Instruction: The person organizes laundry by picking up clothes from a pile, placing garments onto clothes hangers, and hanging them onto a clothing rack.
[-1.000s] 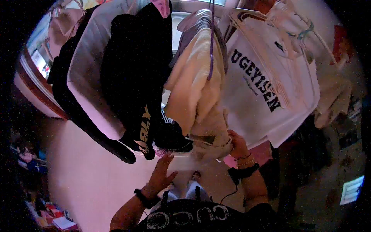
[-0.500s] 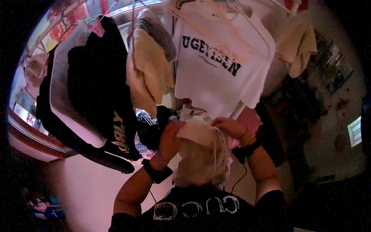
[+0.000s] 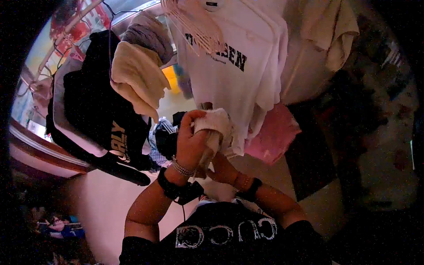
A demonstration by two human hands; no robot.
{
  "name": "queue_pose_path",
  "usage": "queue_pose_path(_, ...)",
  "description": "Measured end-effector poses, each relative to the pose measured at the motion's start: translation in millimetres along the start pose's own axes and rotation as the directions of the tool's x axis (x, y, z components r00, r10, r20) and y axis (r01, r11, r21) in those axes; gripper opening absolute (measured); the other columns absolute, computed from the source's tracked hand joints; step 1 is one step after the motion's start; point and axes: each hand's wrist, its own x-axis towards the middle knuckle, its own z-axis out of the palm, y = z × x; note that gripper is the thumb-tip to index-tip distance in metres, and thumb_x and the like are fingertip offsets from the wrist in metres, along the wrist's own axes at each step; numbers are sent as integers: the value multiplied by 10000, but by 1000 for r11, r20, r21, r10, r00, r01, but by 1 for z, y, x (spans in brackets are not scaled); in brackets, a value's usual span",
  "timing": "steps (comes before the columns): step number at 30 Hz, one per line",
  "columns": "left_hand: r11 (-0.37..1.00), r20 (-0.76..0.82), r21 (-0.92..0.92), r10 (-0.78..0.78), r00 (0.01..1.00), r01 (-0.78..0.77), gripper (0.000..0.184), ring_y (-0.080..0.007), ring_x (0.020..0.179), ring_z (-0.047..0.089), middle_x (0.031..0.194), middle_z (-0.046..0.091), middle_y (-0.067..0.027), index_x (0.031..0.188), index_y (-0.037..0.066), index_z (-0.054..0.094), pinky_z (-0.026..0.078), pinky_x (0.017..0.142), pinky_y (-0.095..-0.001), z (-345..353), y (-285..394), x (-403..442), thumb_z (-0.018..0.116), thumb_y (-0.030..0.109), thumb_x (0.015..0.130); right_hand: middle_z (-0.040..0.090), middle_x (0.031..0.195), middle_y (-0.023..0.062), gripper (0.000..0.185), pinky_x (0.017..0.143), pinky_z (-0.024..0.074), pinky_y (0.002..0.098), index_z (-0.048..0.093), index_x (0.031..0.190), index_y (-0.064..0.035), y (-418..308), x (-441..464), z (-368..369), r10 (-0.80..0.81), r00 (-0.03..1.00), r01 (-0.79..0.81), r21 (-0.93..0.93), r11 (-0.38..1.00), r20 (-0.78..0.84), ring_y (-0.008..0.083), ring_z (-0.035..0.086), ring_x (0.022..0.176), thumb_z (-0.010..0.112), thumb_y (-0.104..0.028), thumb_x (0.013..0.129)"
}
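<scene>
A pale, bunched garment [image 3: 219, 121] is in front of my chest, its thick folded edge uppermost. My left hand [image 3: 192, 143] is closed round its left side, the thumb and fingers curled over the top. Lower down, my right hand [image 3: 218, 171] is at the garment's hanging lower part; its fingers look closed on the cloth, though they are partly hidden. Just behind hangs a white T-shirt [image 3: 234, 84] with dark lettering, close to the held garment. A pink cloth [image 3: 274, 137] hangs to the right of it.
On the left hang a black garment [image 3: 99, 92] with lettering and a beige cloth [image 3: 137, 73]. A pink hanger [image 3: 198, 26] overlaps the white T-shirt. Another beige cloth [image 3: 329, 31] hangs at upper right. Piled clothes [image 3: 163, 139] lie beyond my left hand.
The garment was spread between both hands by its upper edge; now it is bunched. My right hand has moved down and left. The view has shifted, with the hanging clothes appearing further left.
</scene>
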Motion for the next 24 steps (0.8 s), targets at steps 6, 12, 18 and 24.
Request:
queue_pose_path(6,962,-145,228,185,972,-149,284,-153,907,493,983,526,-66,1009,39,505,430,800,-256,-36,22,-1,445,4,734,388,1238,221,566,932,192,607,469,1142,-14,-34,-19,-34,-186,958,284,-620,732,219,362,330,1188,589,-354,705)
queue_pose_path(12,493,-70,857,402,913,-151,194,-239,891,541,911,590,-118,863,21,593,441,809,-321,-158,-46,22,491,25,697,451,1158,149,511,936,334,418,418,1210,-74,-89,-5,-156,571,617,-21,-714,700,542,284,404,1133,509,-348,788)
queue_pose_path(18,938,-199,344,30,979,42,184,-222,679,608,844,611,-132,881,40,610,516,562,-310,-121,-19,30,518,50,721,607,826,83,203,811,384,482,604,843,-110,-33,31,-236,-245,969,137,-752,645,-34,331,541,786,547,-286,760)
queue_pose_path(24,821,-26,570,-18,1000,30,206,-202,674,617,818,623,-122,899,1,605,517,571,-296,-134,-33,48,473,11,741,579,738,100,113,752,416,397,600,773,-86,-27,42,-263,-127,969,248,-801,544,214,306,538,782,584,-183,717)
